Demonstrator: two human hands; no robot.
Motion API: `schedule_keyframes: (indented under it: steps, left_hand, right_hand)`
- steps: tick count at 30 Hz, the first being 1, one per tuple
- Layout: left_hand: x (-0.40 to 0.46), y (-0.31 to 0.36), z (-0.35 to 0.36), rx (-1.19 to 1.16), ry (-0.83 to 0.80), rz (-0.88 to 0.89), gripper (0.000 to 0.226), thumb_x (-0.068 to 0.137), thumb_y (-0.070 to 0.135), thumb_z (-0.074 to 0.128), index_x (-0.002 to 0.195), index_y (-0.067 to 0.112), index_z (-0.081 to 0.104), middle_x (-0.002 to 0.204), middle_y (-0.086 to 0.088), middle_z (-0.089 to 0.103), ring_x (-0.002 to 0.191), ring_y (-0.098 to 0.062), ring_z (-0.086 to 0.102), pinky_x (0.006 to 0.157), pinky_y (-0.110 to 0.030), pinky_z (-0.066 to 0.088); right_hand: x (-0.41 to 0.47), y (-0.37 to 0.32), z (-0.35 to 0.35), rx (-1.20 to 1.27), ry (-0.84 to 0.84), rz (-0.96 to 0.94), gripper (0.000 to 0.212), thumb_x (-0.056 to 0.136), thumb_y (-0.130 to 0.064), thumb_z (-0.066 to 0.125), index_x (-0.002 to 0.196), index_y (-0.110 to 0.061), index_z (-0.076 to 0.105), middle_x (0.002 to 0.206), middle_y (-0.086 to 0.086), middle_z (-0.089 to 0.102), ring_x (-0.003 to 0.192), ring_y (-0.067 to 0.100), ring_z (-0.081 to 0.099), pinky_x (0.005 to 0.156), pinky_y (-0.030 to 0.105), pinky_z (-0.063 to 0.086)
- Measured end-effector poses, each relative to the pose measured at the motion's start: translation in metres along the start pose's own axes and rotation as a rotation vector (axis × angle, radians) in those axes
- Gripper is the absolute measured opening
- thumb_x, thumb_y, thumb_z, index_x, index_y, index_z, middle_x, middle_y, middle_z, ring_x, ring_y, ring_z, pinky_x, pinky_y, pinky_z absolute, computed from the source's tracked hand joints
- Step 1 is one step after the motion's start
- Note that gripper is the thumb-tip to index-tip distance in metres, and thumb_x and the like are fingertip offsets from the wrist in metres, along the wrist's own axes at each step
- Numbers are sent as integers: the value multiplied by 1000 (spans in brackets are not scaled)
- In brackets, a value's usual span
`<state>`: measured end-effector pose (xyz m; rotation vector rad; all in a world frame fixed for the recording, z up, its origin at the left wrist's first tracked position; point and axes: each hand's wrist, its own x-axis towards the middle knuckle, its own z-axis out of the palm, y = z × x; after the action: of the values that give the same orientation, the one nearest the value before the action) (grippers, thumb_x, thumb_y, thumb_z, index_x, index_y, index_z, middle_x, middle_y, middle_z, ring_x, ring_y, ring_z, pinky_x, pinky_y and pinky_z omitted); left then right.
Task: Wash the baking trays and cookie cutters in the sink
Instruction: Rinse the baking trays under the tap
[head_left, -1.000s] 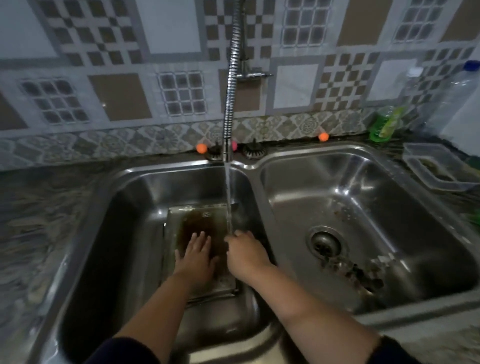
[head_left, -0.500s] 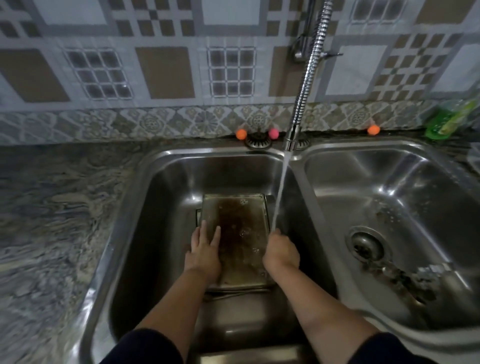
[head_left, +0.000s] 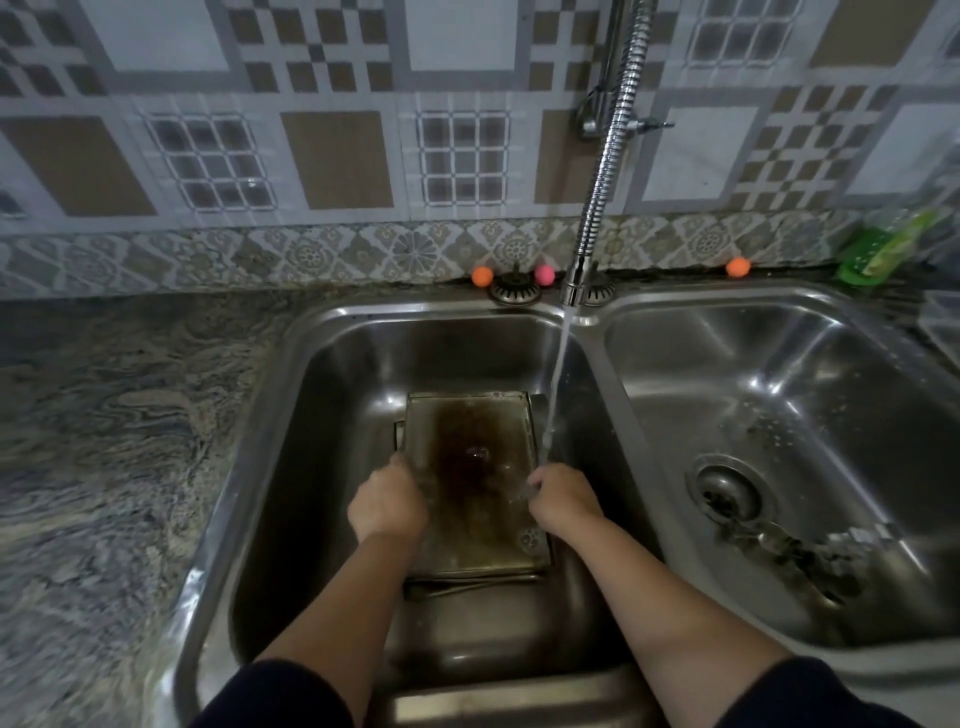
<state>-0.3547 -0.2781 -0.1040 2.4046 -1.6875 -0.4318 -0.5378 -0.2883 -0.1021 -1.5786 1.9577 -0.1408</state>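
A rectangular baking tray (head_left: 470, 467) with a dark brown stain lies flat in the left sink basin (head_left: 332, 405), on top of another tray whose edge shows beneath it. My left hand (head_left: 387, 506) is curled over the tray's left edge. My right hand (head_left: 563, 499) grips the tray's right edge, and the water stream (head_left: 556, 384) from the flexible faucet (head_left: 602, 171) falls right onto it. No cookie cutters are visible.
The right basin (head_left: 779, 374) holds a drain strainer (head_left: 727, 491) and dark food scraps. Two orange balls and a pink one (head_left: 544, 274) sit along the back rim. A green soap bottle (head_left: 883, 249) stands at the far right. Marbled counter (head_left: 104, 441) lies to the left.
My left hand went from lying flat with spread fingers on the tray to curling over its left edge. The view shifted left, so the sink sits further right in frame.
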Motion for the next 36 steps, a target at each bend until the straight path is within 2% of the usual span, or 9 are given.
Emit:
schedule_keyframes:
  steps: [2, 5, 10, 14, 17, 20, 27, 31, 36]
  left_hand:
    - [-4, -2, 3, 21, -39, -59, 30, 94, 13, 49, 124, 13, 50, 118, -8, 59, 101, -28, 62, 67, -32, 45]
    - [-5, -10, 7, 114, -109, -139, 21, 93, 8, 51, 108, 8, 66, 102, -8, 66, 94, -24, 66, 66, -29, 49]
    - [-6, -9, 5, 200, -117, -100, 21, 92, 6, 51, 107, 8, 67, 105, -9, 68, 98, -25, 67, 71, -30, 53]
    - [-7, -12, 8, 217, -130, -76, 22, 93, 7, 51, 108, 11, 66, 107, -8, 67, 99, -25, 66, 76, -32, 57]
    - [-7, -16, 10, 155, -135, -85, 18, 94, 13, 52, 108, 11, 63, 105, -8, 66, 96, -25, 66, 72, -31, 54]
    - [-3, -24, 11, 34, -162, -123, 21, 96, 24, 51, 111, 11, 60, 105, -8, 66, 96, -25, 65, 73, -32, 52]
    - [8, -30, 16, -746, -352, -268, 40, 101, 36, 40, 131, 12, 50, 125, -15, 59, 113, -32, 58, 100, -46, 47]
    - [0, -26, 0, -1165, -506, -399, 23, 103, 29, 38, 118, 16, 51, 113, -18, 60, 99, -34, 61, 75, -48, 56]
    - [-9, -18, -19, -1242, -514, -334, 15, 101, 25, 41, 107, 15, 50, 101, -13, 62, 86, -28, 62, 64, -38, 52]
  right_hand:
    - [-6, 5, 7, -29, 4, -15, 30, 89, -7, 59, 118, -15, 62, 118, 3, 55, 103, 19, 59, 83, 25, 49]
    - [-14, 7, 17, -117, -2, -82, 46, 85, -13, 66, 129, -14, 53, 131, 6, 46, 115, 22, 51, 95, 32, 47]
    - [-28, -3, 23, -327, -147, -312, 35, 92, -20, 56, 126, -20, 61, 140, 4, 41, 133, 24, 34, 111, 38, 32]
    - [-38, -6, 28, -340, -219, -441, 34, 90, -15, 59, 123, -22, 62, 133, 2, 43, 128, 25, 37, 107, 37, 35]
    - [-42, -10, 29, -362, -218, -575, 21, 90, -10, 55, 105, -15, 69, 114, 6, 52, 112, 26, 48, 89, 32, 40]
    - [-43, -15, 28, -397, -201, -656, 19, 88, -4, 51, 93, -12, 68, 102, 9, 58, 98, 27, 56, 74, 29, 38]
    - [-43, -13, 17, -224, -235, -630, 14, 90, -11, 58, 98, -18, 67, 106, 0, 56, 104, 20, 53, 86, 29, 42]
    - [-44, -11, 20, -117, -261, -579, 31, 89, -18, 61, 117, -31, 62, 111, -6, 49, 109, 15, 47, 93, 26, 39]
    - [-48, -25, 29, 64, -255, -455, 25, 92, -47, 52, 111, -32, 57, 119, -3, 40, 117, 18, 36, 100, 35, 34]
